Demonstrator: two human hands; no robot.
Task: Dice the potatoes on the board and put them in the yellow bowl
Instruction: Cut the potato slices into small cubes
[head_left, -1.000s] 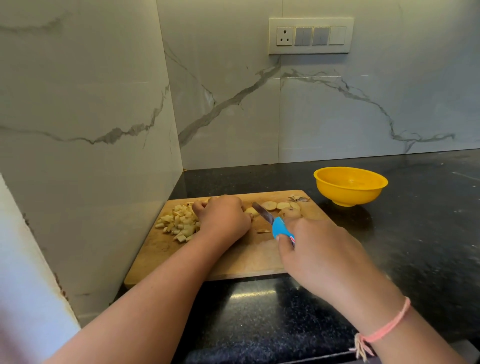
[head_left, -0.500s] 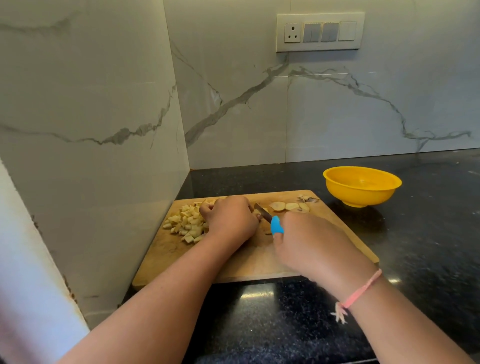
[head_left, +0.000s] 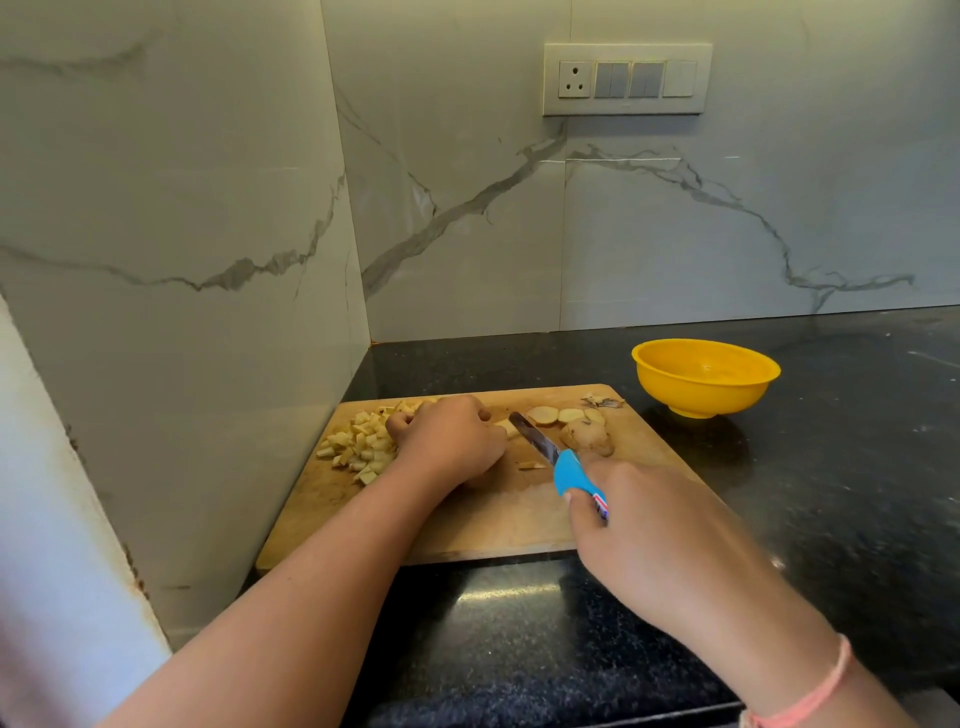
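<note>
Pale marble walls with grey veins meet in a corner behind the black speckled worktop (head_left: 831, 467), and a switch plate (head_left: 627, 79) with one socket sits high on the back wall. No writing on it is legible.

A wooden board (head_left: 493, 519) lies on the worktop, its long axis running from the left wall towards the right, slightly skewed. On its far left is a pile of diced potato (head_left: 358, 447). The left hand (head_left: 449, 441) sits beside the pile, fingers curled down onto a pale potato piece (head_left: 506, 428) that peeks out at the knuckles.

The right hand (head_left: 654, 530) grips the blue handle of a knife (head_left: 540, 447). Its long axis runs on a diagonal, with the tip pointing away and to the left, right at that piece. A small red, white and blue label shows on the handle — too small to read.

Just right of the blade lie three round potato slices (head_left: 556, 415) in a row, an unpeeled potato chunk (head_left: 587, 439) nearer, and a scrap of peel (head_left: 600, 401) at the far edge. The yellow bowl (head_left: 705, 376) stands upright on the worktop just off the board's far right corner, not touching it. A pink thread bracelet (head_left: 810, 696) circles the right wrist.
</note>
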